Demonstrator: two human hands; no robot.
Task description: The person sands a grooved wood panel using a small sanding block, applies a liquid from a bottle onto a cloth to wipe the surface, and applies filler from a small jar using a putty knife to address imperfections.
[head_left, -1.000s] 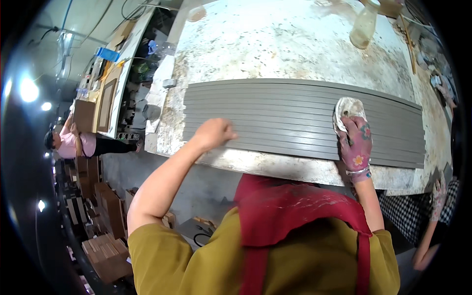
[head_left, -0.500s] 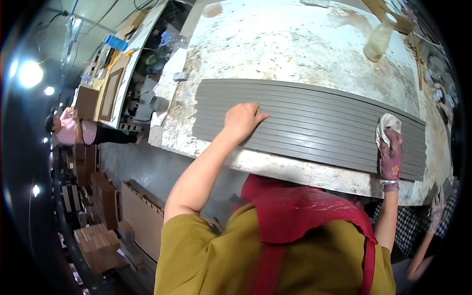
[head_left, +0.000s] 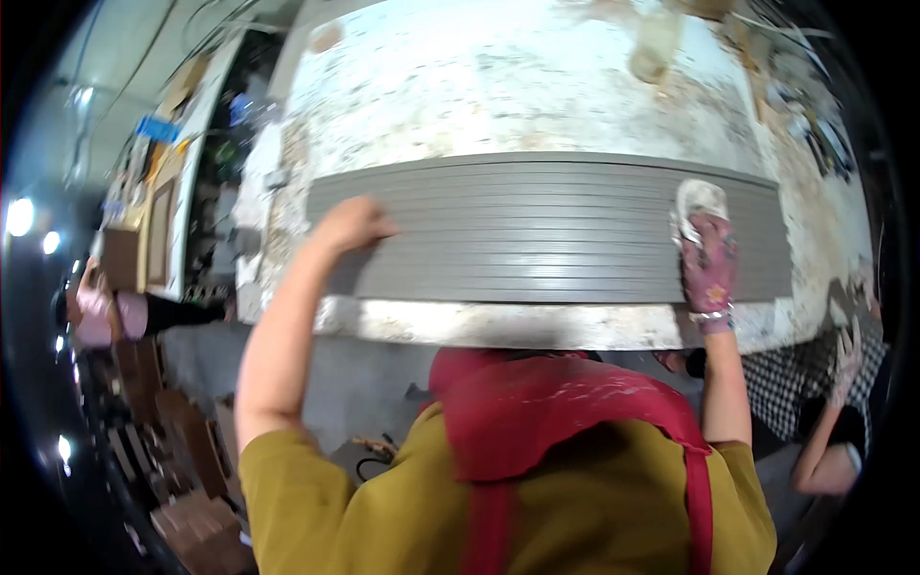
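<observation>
A long grey panel (head_left: 537,230) with narrow lengthwise grooves lies flat along the near side of a stained white worktable (head_left: 402,105). Near the panel's left end is my bare left hand (head_left: 356,222), slightly blurred, with its fingers curled closed and nothing visible in them. My right hand (head_left: 710,264) wears a pinkish-purple glove with a flower on its back. It grips a crumpled white rag (head_left: 702,197) and presses it on the panel toward the right end.
A cloudy bottle (head_left: 655,48) stands at the back right of the table. A small grey block (head_left: 276,179) sits by the left edge. Close on the right is another person's gloved hand (head_left: 847,359). A person in pink (head_left: 115,318) stands far left, near cardboard boxes (head_left: 203,532).
The whole view has swung, so table and panel appear farther left and straighter. My left hand has slid toward the panel's left end. My right hand keeps the rag near the right end.
</observation>
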